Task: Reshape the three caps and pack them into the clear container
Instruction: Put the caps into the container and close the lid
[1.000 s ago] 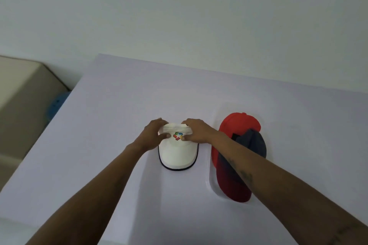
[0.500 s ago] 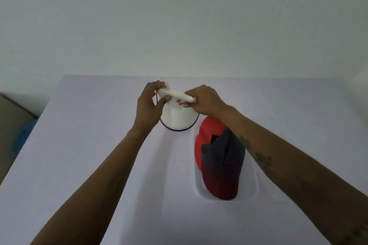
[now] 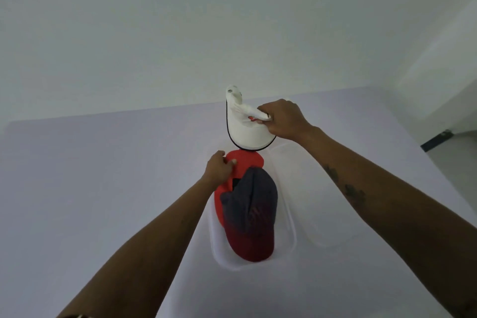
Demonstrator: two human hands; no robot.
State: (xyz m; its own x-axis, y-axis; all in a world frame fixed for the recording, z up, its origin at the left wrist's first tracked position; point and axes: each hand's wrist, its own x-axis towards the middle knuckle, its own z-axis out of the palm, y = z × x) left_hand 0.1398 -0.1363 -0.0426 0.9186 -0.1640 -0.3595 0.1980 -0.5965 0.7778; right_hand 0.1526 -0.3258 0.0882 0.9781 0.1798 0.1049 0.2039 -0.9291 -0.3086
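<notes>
A white cap with a dark-edged brim hangs in the air, its crown bunched in my right hand, just beyond the far end of the clear container. Inside the container lie a red cap and a navy-and-red cap stacked on top of it. My left hand grips the red cap's far left edge with curled fingers and thumb.
The container sits on a pale lilac table that runs to a white wall. Right of the table the floor and a dark skirting strip show.
My left hand let go of the white cap and dropped to the red cap in the container. My right hand alone lifted the white cap higher and to the right, over the container's far end.
</notes>
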